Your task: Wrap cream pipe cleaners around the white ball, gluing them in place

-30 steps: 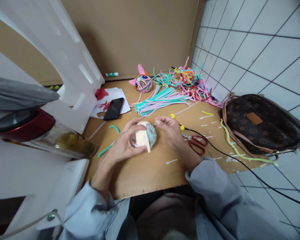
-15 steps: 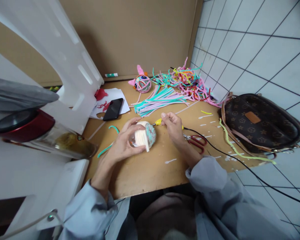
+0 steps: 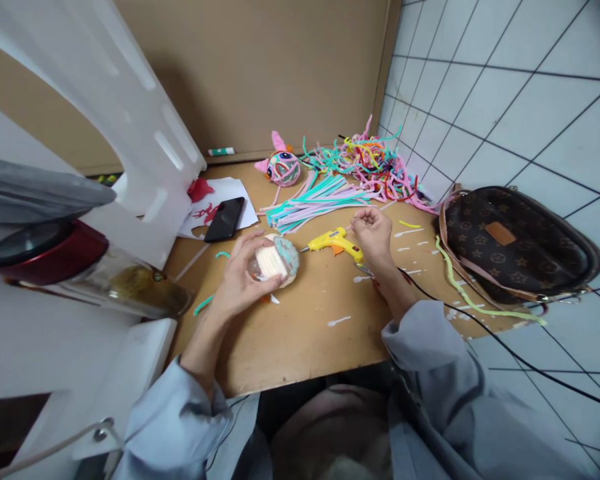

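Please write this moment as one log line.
left hand: holding round transparent ball wrapped in cream and teal | right hand: fingers curled beside yellow plastic glue gun, grip unclear | nozzle: toward ball

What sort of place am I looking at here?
Probably a small craft corner: a yellow glue gun lies on the table, a bundle of pink and teal strips sits behind it, and the left hand holds a ball-shaped piece partly covered in cream strips.
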A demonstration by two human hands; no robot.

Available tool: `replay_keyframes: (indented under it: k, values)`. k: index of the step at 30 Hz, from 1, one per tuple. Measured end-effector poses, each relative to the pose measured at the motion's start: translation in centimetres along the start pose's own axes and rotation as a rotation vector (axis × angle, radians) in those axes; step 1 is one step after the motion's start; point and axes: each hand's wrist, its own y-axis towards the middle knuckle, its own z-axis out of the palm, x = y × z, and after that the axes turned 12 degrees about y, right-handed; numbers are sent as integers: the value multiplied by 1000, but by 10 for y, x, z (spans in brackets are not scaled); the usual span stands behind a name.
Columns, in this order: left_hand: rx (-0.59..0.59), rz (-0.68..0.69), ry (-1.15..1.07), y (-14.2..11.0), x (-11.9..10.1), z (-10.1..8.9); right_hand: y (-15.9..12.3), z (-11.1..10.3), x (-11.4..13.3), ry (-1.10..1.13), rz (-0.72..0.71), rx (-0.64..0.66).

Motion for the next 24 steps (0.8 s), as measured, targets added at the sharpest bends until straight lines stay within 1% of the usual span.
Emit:
replay_keyframes:
  k: [2, 4, 6, 7, 9, 12, 15, 17, 21, 24]
  values:
    - [-12, -57, -23, 1, 0, 0, -1, -3, 2, -292, -42, 53]
    - [-11, -115, -60, 2, 0, 1, -7, -3, 5, -646, -66, 160]
    - [-5, -168, -101, 2, 0, 1, -17, -1, 7, -936, -52, 283]
    - [-2, -192, -120, 2, 0, 1, -21, 1, 8, -1029, -42, 338]
    - [5, -225, -141, 3, 0, 0, -27, 4, 7, -1131, -35, 401]
    - [9, -234, -144, 3, 0, 0, -28, 7, 3, -1141, -26, 399]
    - [4, -242, -149, 4, 1, 1, -25, 7, 1, -1083, 1, 359]
    - [5, -267, -156, 4, 1, 1, -24, 5, 2, -1037, -7, 318]
    - [41, -369, -240, 5, -2, -2, -24, 3, 9, -908, -95, 204]
    - [50, -433, -333, 6, -5, -4, -27, 5, 13, -726, -175, 135]
